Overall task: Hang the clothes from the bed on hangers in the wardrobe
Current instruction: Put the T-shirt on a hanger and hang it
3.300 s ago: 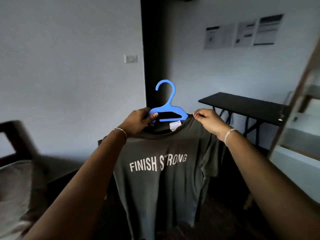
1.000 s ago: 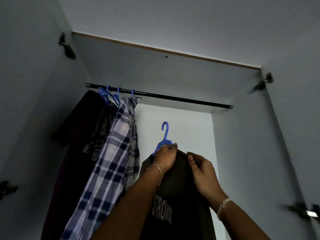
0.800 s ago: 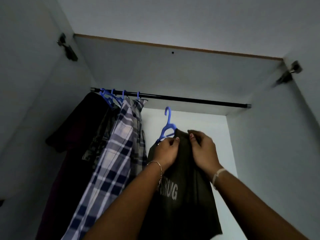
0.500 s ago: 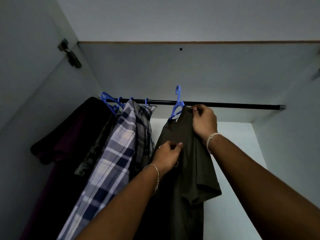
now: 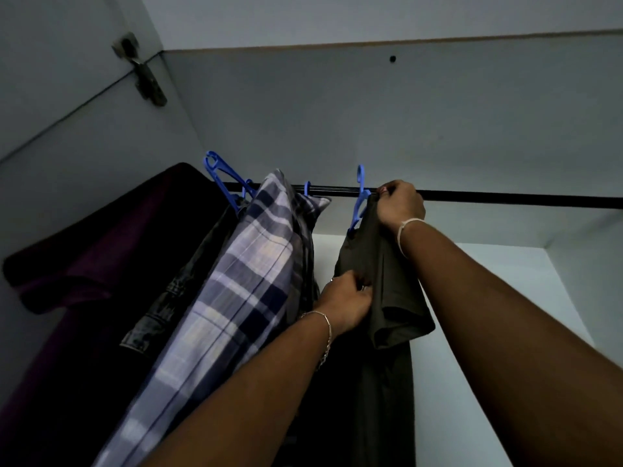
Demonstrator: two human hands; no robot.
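The right hand (image 5: 399,205) pinches the shirt (image 5: 381,264) at its hanger (image 5: 358,203); the left hand (image 5: 347,303) pinches its side. Soft, light cloth: best held at the shoulders.

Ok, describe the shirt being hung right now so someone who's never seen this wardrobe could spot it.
Find the black rail across the wardrobe top. Clothes bunch at its left end; the rightmost garment is a plain dark olive T-shirt on a blue hanger. Unlike the plaid shirt beside it, it has no pattern, and both hands grip it.
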